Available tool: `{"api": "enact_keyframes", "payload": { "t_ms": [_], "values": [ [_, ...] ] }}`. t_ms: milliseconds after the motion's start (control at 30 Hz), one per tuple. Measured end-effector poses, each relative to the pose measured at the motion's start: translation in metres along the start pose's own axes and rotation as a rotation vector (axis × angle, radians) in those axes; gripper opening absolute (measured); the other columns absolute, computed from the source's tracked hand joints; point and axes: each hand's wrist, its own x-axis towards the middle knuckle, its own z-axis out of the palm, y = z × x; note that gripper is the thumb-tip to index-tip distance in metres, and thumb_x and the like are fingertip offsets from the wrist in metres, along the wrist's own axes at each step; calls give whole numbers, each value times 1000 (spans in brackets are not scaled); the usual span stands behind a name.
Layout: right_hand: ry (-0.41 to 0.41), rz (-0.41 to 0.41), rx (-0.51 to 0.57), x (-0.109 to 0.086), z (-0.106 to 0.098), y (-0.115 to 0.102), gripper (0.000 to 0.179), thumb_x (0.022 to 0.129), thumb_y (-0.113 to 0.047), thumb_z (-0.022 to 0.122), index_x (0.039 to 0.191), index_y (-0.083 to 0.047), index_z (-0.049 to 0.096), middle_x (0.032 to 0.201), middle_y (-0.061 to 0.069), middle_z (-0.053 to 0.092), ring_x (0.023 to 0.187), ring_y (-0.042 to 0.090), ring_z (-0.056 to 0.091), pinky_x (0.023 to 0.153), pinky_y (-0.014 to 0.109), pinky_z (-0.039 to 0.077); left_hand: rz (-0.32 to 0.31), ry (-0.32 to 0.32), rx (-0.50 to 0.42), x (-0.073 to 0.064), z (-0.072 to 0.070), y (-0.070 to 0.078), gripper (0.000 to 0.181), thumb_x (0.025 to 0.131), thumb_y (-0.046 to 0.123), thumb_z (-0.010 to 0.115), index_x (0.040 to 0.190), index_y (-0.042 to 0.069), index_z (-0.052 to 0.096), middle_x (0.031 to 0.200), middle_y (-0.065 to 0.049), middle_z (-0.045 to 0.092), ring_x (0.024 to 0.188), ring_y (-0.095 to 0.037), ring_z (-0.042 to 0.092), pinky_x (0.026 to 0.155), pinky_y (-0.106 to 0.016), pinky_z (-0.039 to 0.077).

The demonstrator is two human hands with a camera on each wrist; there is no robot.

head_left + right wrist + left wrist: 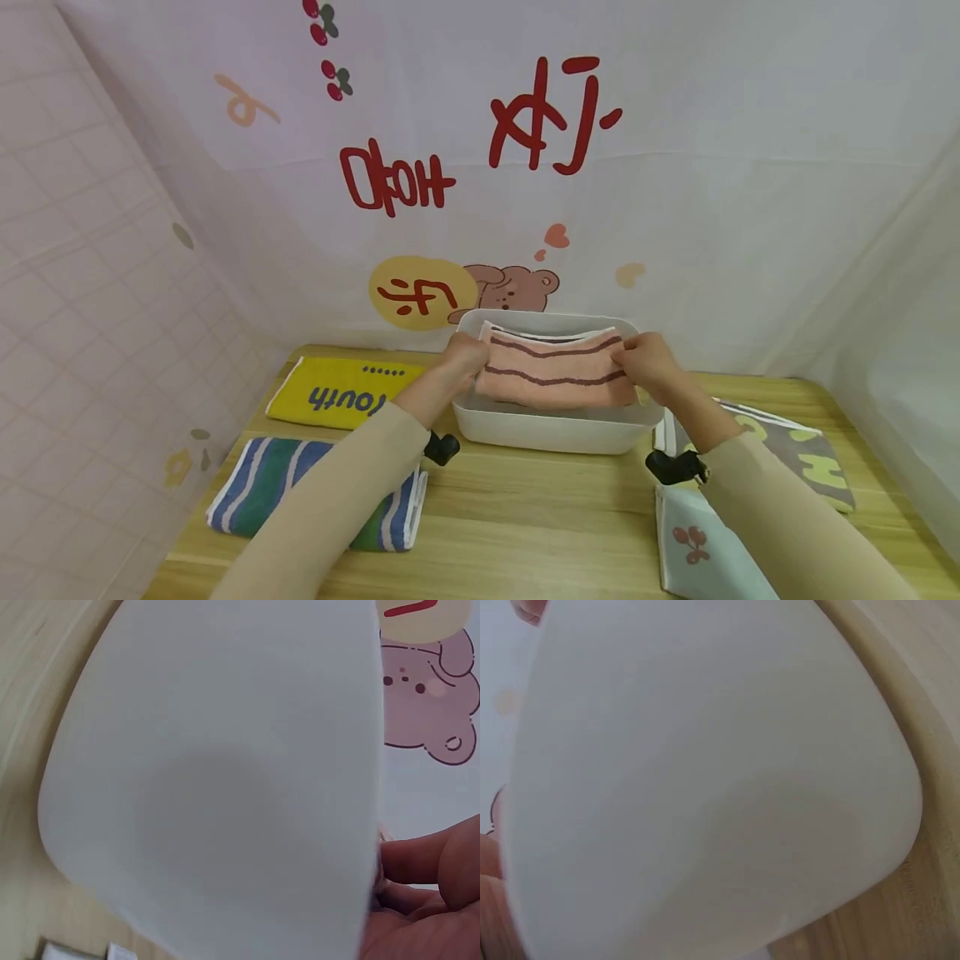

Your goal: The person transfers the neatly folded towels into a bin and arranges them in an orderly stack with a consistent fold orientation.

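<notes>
A folded pink towel with dark wavy stripes and a white edge is held over and partly inside a white plastic bin. My left hand pinches its left end, and my right hand pinches its right end. The bin's outer wall fills most of the left wrist view, where only bits of fingers show at the left edge. In the right wrist view the bin wall hides much of the towel, while the curled right hand shows at the rim.
On the wooden table, a yellow towel and a blue-green striped towel lie left of the bin. A grey towel and a pale blue towel with cherries lie right. A printed white curtain hangs behind.
</notes>
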Motion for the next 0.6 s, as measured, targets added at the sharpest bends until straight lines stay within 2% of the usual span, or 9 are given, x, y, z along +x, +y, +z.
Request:
{"api": "enact_keyframes", "payload": {
  "t_ms": [133, 267, 367, 433, 467, 500, 600],
  "values": [
    [-4, -5, -22, 6, 8, 2, 24, 96, 1, 49, 78, 7, 65, 66, 3, 51, 62, 17, 48, 54, 27, 42, -24, 28, 39, 4, 5, -5, 42, 109, 10, 50, 143, -13, 42, 135, -17, 49, 114, -27, 46, 99, -36, 51],
    [-15, 15, -24, 11, 16, 6, 27, 87, 6, 47, 63, -4, 53, 55, -3, 38, 50, 13, 37, 48, 26, 34, -11, 44, 61, 6, 8, -12, 44, 108, 8, 49, 145, -14, 41, 133, -19, 51, 113, -29, 48, 99, -39, 52],
    [-17, 17, -38, 12, 21, 9, 33, 85, 6, 46, 57, -11, 42, 51, -5, 32, 45, 11, 32, 46, 26, 32, -24, 45, 53, 9, 10, -18, 44, 107, 4, 48, 147, -13, 40, 135, -19, 51, 113, -30, 48, 99, -40, 53],
    [-17, 10, -50, 12, 23, 10, 35, 85, 6, 47, 56, -13, 40, 50, -5, 32, 44, 10, 32, 45, 26, 32, -44, 48, 38, 11, 11, -21, 44, 106, 2, 48, 147, -12, 41, 136, -18, 49, 112, -30, 46, 81, -32, 56],
    [-16, 6, -50, 11, 23, 11, 36, 85, 6, 47, 56, -14, 39, 50, -5, 32, 44, 11, 31, 45, 26, 32, -54, 51, 42, 13, 12, -23, 45, 104, 0, 48, 147, -11, 41, 138, -17, 49, 112, -30, 45, 70, -29, 54],
    [-14, 3, -51, 11, 24, 11, 36, 85, 6, 47, 56, -13, 39, 50, -5, 32, 44, 10, 32, 45, 26, 32, -64, 54, 46, 13, 12, -23, 46, 104, -1, 47, 148, -11, 40, 140, -17, 48, 114, -30, 45, 65, -27, 50],
    [-17, -10, -42, 11, 25, 12, 38, 84, 8, 46, 54, -14, 38, 49, -6, 32, 44, 10, 32, 44, 25, 32, -71, 59, 79, 14, 13, -23, 47, 102, -2, 48, 148, -11, 41, 139, -16, 47, 117, -31, 44, 60, -25, 41]
  ]
}}
